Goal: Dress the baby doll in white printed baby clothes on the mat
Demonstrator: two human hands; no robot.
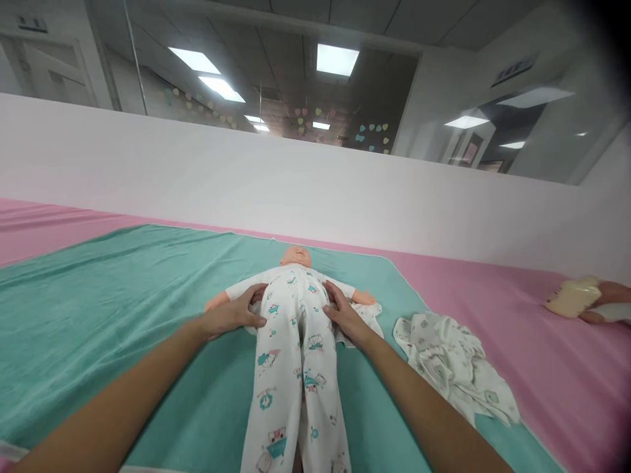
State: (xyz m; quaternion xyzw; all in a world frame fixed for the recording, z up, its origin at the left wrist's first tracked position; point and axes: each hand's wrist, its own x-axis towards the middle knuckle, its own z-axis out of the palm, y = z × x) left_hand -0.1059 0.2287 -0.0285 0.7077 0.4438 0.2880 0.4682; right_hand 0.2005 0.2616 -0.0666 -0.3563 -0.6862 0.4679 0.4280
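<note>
Flanking the pants [283, 358] over the doll [296, 255] at 9 and 3 o'clock

I have my hands apart from each other, one on each side of the printed pants near the waist. My left hand [235, 311] is at 9 o'clock, its thumb on the cloth's edge and its fingers along the side; my right hand [347, 316] mirrors it at 3. Both touch the pants, though I cannot tell whether either is clamped on them.

The doll lies on its back straight ahead of me, head at 12, white sleeves [252, 282] spread to 9 and 3 beyond my fingers. The pants run from its chest down to 6, out of my view. Just beside my right hand, a printed flap [373, 318] lies out flat at 3.

Under it all is a green sheet [162, 309], with a pink sheet [473, 289] around it. Between 3 and 4 a crumpled cloth [451, 355] lies near my right forearm. Well apart, at 3, is a second doll [576, 297], partly cut off. A white wall [296, 184] stands at 12, a window [296, 85] above it.
</note>
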